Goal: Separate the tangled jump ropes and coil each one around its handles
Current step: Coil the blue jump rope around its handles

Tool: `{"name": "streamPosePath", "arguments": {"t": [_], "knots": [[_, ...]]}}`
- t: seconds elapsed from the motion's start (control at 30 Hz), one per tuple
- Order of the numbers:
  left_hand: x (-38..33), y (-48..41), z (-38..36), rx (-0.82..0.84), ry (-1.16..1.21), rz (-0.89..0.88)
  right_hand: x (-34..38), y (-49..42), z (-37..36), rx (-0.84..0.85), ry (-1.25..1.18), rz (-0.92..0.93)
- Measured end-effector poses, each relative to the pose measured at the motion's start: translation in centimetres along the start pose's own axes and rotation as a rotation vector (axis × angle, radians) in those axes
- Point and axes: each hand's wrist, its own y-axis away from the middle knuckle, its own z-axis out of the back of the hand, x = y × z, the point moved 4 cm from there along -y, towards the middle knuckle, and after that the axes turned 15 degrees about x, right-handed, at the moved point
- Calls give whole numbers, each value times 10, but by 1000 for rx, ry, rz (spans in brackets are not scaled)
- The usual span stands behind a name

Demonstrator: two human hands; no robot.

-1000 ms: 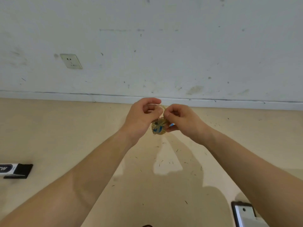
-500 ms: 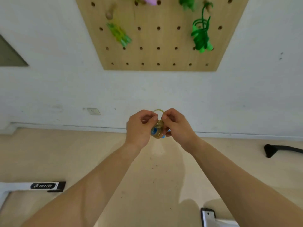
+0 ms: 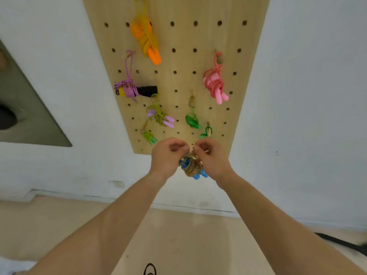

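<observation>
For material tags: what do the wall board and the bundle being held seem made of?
Wall board: pale wood or wood-look panel, matte, with faint grain and drilled holes. Bundle: the cord looks woven, yellowish with a speckled pattern; its blue handles look smooth, plastic or foam, too blurred to settle.

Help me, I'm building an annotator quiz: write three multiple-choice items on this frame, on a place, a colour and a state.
1. The orange jump rope hangs: A in a box; B high on the pegboard; C round a wrist.
2. The held rope bundle has handles: A blue; B red; C white.
3. The left hand and right hand: A lie open; B hang idle; C pinch the bundle.
Key: B, near the board's top; A, blue ends poke out below; C, both curl onto it.
</observation>
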Motion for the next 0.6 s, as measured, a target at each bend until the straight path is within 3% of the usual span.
{"name": "streamPosePath", "arguments": {"t": [0.23, 0.6], "knots": [[-64, -23, 0, -131, 86, -108, 64, -25, 37, -66, 59, 103], [-130, -100, 59, -107, -21, -210, 140, -91, 43, -315, 282, 228]]}}
